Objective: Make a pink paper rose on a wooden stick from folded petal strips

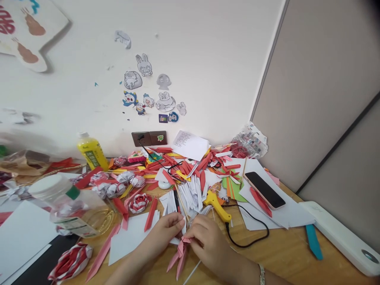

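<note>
Close together at the front of the table, both of my hands are closed in a pinch. My right hand [208, 239] grips a pink folded-paper piece [179, 259] by its top, and its pointed petals hang down below the fingers. Between the hands a narrow white paper strip [184, 227] stands up, pinched at the fingertips of my left hand [168, 227]. A thin white stick [192, 272] slants down beneath my right hand. Just behind the hands lies a pile of folded white paper strips [190, 194].
A yellow glue gun [218, 205] with a black cord lies right of the hands. Beyond it, a phone [265, 190] rests on white sheets. At left stand a clear jar [80, 209] and a yellow bottle [92, 152]. Red-and-white paper roses [71, 261] and red strips are scattered around.
</note>
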The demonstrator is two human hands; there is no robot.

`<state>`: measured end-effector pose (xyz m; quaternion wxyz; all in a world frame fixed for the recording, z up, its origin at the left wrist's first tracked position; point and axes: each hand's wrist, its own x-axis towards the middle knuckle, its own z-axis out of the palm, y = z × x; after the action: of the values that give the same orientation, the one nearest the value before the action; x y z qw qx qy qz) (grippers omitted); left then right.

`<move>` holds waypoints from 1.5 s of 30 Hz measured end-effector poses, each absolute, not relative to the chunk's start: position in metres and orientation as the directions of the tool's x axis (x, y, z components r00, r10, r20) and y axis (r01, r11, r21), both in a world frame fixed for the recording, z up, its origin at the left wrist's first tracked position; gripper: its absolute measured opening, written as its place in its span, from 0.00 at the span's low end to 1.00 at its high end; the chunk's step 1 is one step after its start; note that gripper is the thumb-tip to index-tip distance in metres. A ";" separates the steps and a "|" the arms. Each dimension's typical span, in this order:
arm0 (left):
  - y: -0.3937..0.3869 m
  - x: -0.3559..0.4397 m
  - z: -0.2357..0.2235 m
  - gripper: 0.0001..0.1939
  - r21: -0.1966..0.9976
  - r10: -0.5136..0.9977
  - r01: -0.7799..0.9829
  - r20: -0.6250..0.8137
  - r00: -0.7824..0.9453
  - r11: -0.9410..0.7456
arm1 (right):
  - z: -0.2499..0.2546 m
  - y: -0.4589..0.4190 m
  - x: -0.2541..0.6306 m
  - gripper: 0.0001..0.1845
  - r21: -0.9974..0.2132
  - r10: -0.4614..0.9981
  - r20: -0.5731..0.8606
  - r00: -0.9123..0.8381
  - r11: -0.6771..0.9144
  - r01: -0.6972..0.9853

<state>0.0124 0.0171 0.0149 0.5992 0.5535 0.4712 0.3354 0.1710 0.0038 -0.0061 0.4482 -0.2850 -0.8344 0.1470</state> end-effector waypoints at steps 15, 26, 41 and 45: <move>0.015 0.017 0.017 0.18 0.970 0.946 0.137 -0.229 0.231 0.201 | 0.004 0.004 0.172 0.14 -0.565 0.588 0.541 -0.601 0.784 0.259; 0.014 0.018 0.017 0.20 0.967 0.945 0.127 -0.246 0.215 0.223 | 0.006 0.002 0.177 0.15 -0.469 0.452 0.594 -0.665 0.867 0.170; 0.018 0.016 0.014 0.20 0.976 0.955 0.109 -0.206 0.215 0.186 | 0.005 0.002 0.175 0.14 -0.363 0.423 0.609 -0.671 0.901 0.238; 0.017 0.015 0.014 0.19 0.981 0.951 0.063 -0.195 0.238 0.185 | 0.006 0.008 0.179 0.12 -0.427 0.474 0.568 -0.673 0.869 0.251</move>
<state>0.0146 0.0169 0.0136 0.5931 0.5170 0.4907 0.3743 0.1794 0.0082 0.0055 0.3508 -0.2011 -0.9007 0.1588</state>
